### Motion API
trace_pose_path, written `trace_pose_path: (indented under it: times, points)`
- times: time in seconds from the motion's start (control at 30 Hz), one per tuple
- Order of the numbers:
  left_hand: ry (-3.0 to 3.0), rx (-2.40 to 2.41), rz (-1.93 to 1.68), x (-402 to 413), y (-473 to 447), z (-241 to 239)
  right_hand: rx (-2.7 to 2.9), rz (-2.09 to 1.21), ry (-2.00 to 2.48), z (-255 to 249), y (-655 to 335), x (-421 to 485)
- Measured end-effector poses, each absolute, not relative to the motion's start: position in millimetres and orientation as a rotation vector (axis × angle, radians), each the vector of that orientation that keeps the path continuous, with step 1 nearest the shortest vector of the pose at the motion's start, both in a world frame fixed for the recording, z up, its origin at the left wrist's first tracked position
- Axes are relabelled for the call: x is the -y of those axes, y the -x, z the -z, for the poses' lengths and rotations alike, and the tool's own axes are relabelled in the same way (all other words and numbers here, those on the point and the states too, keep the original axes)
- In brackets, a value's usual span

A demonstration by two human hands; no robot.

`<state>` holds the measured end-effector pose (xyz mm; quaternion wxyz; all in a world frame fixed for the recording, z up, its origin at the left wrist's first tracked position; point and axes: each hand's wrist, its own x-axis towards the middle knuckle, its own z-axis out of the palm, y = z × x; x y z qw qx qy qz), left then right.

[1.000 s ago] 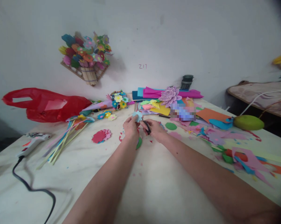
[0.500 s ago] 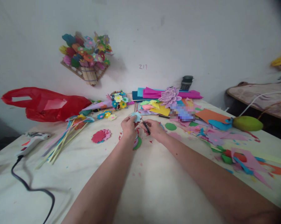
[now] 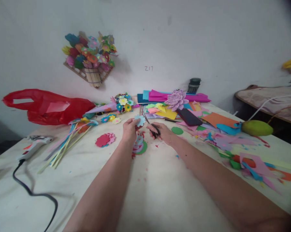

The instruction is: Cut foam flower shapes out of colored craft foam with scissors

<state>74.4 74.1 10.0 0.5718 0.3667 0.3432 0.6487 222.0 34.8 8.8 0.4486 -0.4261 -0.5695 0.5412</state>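
Observation:
A light blue flower cutout (image 3: pixel 140 120) with a scalloped edge is pinched in my left hand (image 3: pixel 130 129). My right hand (image 3: pixel 161 132) grips scissors (image 3: pixel 155 130) by their black handles, fingers wrapped round the loops. The blades point away from me, just right of the blue flower and apart from it. Beneath my hands lie round cutouts (image 3: pixel 140 147) in green, pink and light blue, with red scraps around them. To the left rests a stack of red and pink scalloped cutouts (image 3: pixel 105 140).
Finished flowers (image 3: pixel 123 102), a red plastic bag (image 3: pixel 55 108), paper strips (image 3: pixel 65 148) and a glue gun (image 3: pixel 35 147) with a black cable lie left. A dark phone (image 3: pixel 189 117), coloured sheets (image 3: pixel 220 120), scraps (image 3: pixel 254 166) and a green fruit (image 3: pixel 257 128) are right.
The scissors have moved away from the blue flower, and their blades now show. My hands have drawn slightly apart, uncovering more of the round cutouts below. A small blue scrap appears on the table.

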Motion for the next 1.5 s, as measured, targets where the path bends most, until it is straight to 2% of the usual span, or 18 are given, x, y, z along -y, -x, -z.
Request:
trace_pose_path:
  times: [1.5]
  points:
    - [-0.907, -0.681, -1.448, -76, -77, -4, 1.343, -1.346, 1.069, -17, -220, -32]
